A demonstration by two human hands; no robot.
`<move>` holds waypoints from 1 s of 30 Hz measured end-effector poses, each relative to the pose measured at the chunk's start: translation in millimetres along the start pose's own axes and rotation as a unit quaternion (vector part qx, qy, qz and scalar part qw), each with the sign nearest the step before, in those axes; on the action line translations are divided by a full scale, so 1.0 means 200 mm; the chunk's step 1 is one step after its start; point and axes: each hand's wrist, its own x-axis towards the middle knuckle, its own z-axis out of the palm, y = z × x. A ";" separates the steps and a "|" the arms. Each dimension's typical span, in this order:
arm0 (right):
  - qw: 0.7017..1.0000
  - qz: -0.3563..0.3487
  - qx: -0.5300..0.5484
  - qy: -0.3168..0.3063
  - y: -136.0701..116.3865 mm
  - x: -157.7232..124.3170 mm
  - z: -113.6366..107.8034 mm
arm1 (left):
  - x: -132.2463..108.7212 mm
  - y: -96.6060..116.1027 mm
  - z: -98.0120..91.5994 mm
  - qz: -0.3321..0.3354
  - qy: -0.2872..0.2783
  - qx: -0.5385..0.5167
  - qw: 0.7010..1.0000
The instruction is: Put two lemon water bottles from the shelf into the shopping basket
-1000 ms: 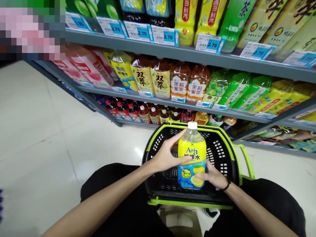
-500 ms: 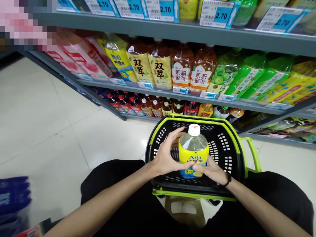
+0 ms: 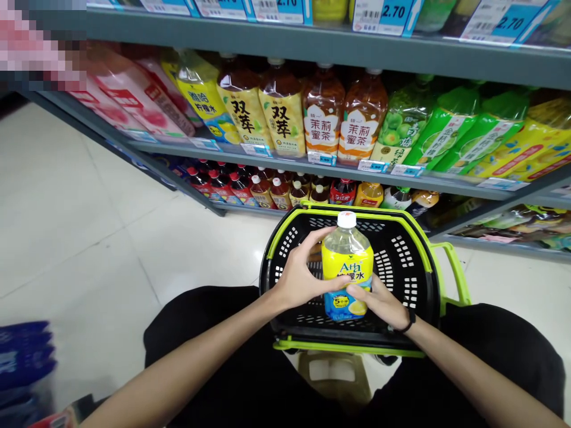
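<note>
Between my two hands is a drink bottle point(image 3: 347, 255) with a white cap and a yellow and blue label, its front turned toward me. My left hand point(image 3: 300, 274) wraps its left side, thumb across the label. My right hand point(image 3: 384, 303), with a dark band at the wrist, grips the lower right side, its thumb on the front near the left thumb. The fingers behind the bottle are mostly hidden. Below and around it is a black shopping basket point(image 3: 285, 326) with lime-green handles, standing between my knees.
A grey shelf rack point(image 3: 250, 156) stands ahead, filled with tea and juice bottles point(image 3: 281, 113). Smaller bottles point(image 3: 238, 187) line the bottom shelf. Price tags point(image 3: 388, 15) hang along the upper edge. Blue packages point(image 3: 27, 356) lie at left on the tiled floor point(image 3: 102, 238).
The bottle has tilted back slightly, so more of its label's lower part shows. Both hands keep their hold on it. The view has shifted a little.
</note>
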 end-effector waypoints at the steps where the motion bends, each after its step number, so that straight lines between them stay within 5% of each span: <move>1: 1.000 0.000 0.005 -0.011 0.00 0.00 0.00 | 0.00 0.00 0.00 -0.008 0.002 -0.009 1.000; 6: 0.997 -0.009 0.037 -0.062 0.02 0.00 0.01 | 0.02 0.00 -0.02 -0.029 0.009 -0.034 0.999; 20: 0.999 0.000 -0.041 0.006 0.10 -0.01 -0.02 | 0.01 -0.03 -0.01 -0.027 -0.011 -0.043 0.999; 30: 0.999 -0.024 -0.012 0.045 0.05 -0.03 -0.01 | 0.01 0.00 0.03 -0.021 -0.010 -0.034 0.999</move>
